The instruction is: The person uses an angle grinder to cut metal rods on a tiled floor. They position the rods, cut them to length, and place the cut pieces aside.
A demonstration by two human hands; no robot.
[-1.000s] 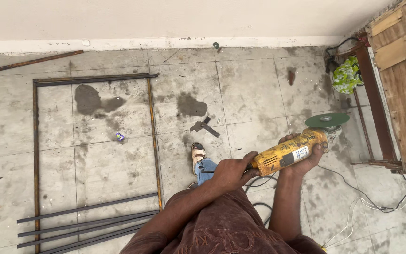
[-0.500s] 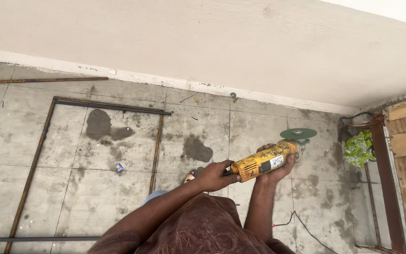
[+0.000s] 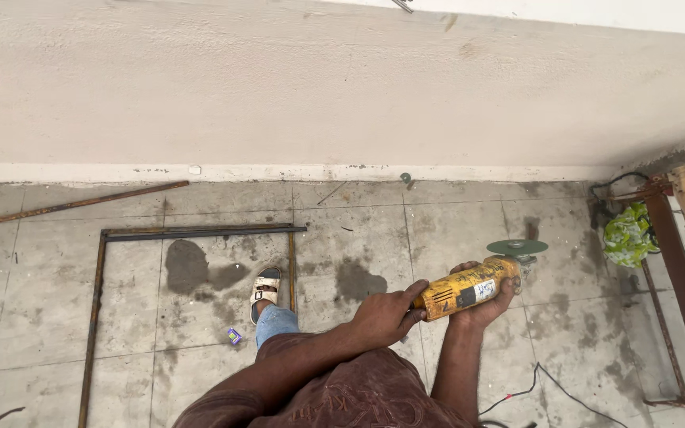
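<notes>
I hold a yellow angle grinder [image 3: 469,289] level in front of me with both hands. My left hand [image 3: 384,315] grips its rear end. My right hand [image 3: 481,305] wraps under the middle of its body. The grinder's green disc [image 3: 517,246] sits flat at the far end, above the tiled floor. Left of my hands, a rectangular frame of rusty metal bars [image 3: 200,232] lies on the floor, and my sandalled foot [image 3: 264,290] stands inside it.
A loose rusty rod [image 3: 73,204] lies along the white wall. A green bag [image 3: 628,235] and a reddish metal stand [image 3: 679,285] with wooden boards are at the right. A cable [image 3: 549,388] trails on the floor. A small purple scrap [image 3: 234,336] lies near my foot.
The view has swung up and toward the wall while I stepped forward; my foot is now inside the frame. Both hands keep the same hold on the grinder.
</notes>
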